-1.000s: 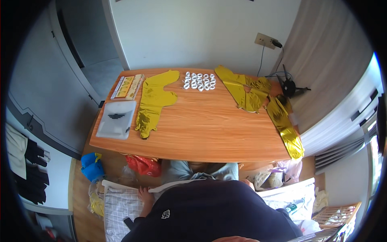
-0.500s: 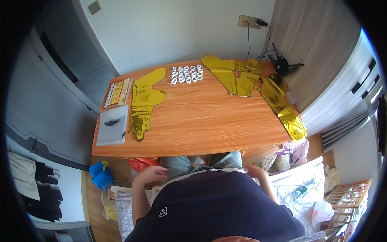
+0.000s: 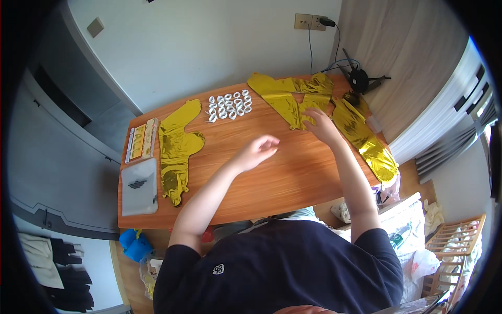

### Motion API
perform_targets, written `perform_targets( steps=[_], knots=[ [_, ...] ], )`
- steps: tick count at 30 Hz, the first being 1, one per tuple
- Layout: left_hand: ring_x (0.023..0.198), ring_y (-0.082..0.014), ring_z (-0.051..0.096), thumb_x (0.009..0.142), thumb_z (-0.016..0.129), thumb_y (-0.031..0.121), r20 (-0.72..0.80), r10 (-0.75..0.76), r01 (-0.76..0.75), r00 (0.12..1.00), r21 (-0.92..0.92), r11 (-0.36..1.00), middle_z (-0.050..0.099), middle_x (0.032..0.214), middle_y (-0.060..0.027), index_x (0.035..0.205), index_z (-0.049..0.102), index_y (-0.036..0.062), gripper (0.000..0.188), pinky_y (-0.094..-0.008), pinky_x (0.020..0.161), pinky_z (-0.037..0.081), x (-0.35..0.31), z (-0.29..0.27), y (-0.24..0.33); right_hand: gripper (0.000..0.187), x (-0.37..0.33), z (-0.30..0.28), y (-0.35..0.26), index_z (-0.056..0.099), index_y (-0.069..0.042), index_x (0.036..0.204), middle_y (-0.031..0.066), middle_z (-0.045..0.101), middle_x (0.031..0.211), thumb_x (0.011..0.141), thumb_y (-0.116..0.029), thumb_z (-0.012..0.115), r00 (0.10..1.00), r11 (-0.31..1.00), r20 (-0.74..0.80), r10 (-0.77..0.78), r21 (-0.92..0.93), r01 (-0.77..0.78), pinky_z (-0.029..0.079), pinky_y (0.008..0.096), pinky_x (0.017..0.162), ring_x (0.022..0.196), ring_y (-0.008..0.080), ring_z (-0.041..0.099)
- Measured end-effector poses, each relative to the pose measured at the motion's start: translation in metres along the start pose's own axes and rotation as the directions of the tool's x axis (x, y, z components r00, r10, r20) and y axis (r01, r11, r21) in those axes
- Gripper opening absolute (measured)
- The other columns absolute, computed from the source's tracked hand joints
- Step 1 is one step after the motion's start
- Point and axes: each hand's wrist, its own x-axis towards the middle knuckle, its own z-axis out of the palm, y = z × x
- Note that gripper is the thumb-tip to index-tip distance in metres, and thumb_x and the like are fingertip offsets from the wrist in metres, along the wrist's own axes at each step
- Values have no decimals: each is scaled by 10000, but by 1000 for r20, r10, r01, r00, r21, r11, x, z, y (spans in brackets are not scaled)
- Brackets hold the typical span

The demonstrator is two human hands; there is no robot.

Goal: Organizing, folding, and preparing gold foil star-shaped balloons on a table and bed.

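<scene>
Both my arms reach out over the wooden table [image 3: 235, 183]. Above its middle, my left hand [image 3: 256, 153] is open with loosely bent fingers, and nothing shows in it. My right hand [image 3: 320, 126] is open, fingers spread, over the near edge of a flat gold foil balloon [image 3: 274, 97] at the back right; whether it touches the foil I cannot tell. A second gold foil balloon [image 3: 361, 133] lies along the right edge. On the left rests a third foil balloon [image 3: 175, 144]. Several small white ribbon rolls [image 3: 230, 105] stand in rows at the back.
At the table's left end lie a flat printed box [image 3: 141, 140] and a translucent plastic pouch [image 3: 139, 187] with dark marks. A black router [image 3: 358, 80] with cables sits at the back right corner, below a wall socket [image 3: 310, 21]. A blue object [image 3: 136, 245] is on the floor.
Both hands have risen from beside my lap and moved forward over the table, the right one to the back right foil balloon. My view has shifted and tilted slightly.
</scene>
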Motion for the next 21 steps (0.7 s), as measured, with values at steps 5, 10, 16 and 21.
perform_targets(
  steps=[5, 10, 16, 21],
  knots=[
    [1296, -289, 534, 923, 729, 250, -349, 217, -103, 912, 319, 942, 595, 1342, -137, 1297, 595, 83, 431, -452, 1095, 422, 108, 28, -65, 514, 26, 40, 53, 642, -122, 1349, 179, 496, 1505, 907, -379, 699, 999, 988, 26, 43, -152, -38, 368, 448, 1151, 1389, 374, 451],
    [1421, -356, 407, 937, 667, 353, -412, 226, 59, 883, 574, 817, 456, 1515, -154, 1442, 500, 148, 569, -546, 1132, 347, 122, 41, -62, 582, 15, 40, 58, 629, -154, 1382, 152, 462, 1544, 885, -443, 720, 996, 978, 70, 50, -204, -35, 307, 475, 1190, 1448, 366, 379],
    [1483, -321, 338, 944, 621, 425, -291, 123, 109, 949, 667, 737, 399, 1581, -146, 1487, 484, 176, 613, -526, 1178, 261, 118, 38, -62, 561, 19, 41, 50, 640, -197, 1384, 134, 453, 1555, 885, -437, 728, 993, 980, 82, 90, -187, -73, 293, 476, 1198, 1463, 366, 359],
    [1482, -315, 341, 945, 621, 405, -290, 132, 99, 948, 661, 744, 421, 1567, -148, 1436, 555, 163, 551, -512, 1174, 256, 119, 42, -58, 539, 19, 38, 50, 662, -202, 1362, 133, 458, 1550, 877, -424, 741, 988, 979, 101, 115, -183, -95, 299, 472, 1193, 1459, 363, 367]
  ],
)
